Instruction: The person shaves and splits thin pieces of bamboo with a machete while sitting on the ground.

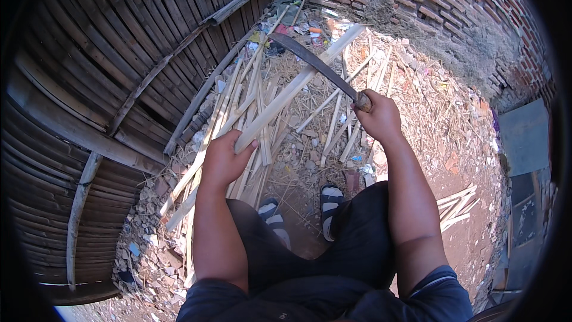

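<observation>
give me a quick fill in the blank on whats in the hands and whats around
The handle of the curved blade is gripped by the ____ hand.
The left hand holds the long pale strip at its ____ (near or far) end.
The wall at the upper right is built of ____.

Missing words: right; near; bricks

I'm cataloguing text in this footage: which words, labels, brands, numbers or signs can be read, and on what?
None can be read.
Curved dark metal blade, long flat pale wood-like strip: no lettering visible.
Small pale mark on dark cloth shirt: too small to read.
Coloured litter scraps: likewise.
</observation>
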`<state>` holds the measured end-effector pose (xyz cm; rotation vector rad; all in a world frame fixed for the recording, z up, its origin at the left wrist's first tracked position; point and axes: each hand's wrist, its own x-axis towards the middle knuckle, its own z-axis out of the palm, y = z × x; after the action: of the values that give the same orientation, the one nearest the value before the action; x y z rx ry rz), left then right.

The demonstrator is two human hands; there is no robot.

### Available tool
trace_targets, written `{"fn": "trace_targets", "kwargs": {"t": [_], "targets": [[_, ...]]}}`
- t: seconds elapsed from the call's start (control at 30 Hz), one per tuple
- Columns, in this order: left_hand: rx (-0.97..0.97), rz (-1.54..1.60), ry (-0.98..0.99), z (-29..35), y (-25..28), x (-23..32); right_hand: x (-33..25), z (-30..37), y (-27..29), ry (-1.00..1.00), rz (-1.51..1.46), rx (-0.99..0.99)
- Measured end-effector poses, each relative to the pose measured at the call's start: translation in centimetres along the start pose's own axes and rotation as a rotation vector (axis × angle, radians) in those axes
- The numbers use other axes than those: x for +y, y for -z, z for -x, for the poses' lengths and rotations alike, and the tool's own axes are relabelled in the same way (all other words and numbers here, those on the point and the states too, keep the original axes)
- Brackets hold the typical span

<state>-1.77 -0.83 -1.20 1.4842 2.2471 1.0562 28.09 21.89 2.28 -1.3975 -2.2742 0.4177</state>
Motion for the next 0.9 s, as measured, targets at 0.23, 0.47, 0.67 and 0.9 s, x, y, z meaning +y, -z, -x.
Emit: {"fn": "trace_targets", "kwargs": {"t": [0.23, 0.47, 0.67, 0.9], "targets": [[-0.062, -0.041, 0.063, 0.0, 0.4, 0.9, -2.2, 1.0, -1.5, 0.453, 0.122, -0.121], [-0.063, -0.001, 0.089, -0.1, 0.6, 0.5, -0.4, -0.1, -0.6, 0.118, 0.098, 0.067], [-0.083, -0.041, 0.105, -0.1, 0.7, 1.1, 0.5, -0.2, 0.0, -0.033, 0.061, 0.029], [-0.006, -0.025, 0.020, 0.1, 0.0, 0.2, -2.8, 1.2, -0.6, 0.329, 0.135, -0.100]]}}
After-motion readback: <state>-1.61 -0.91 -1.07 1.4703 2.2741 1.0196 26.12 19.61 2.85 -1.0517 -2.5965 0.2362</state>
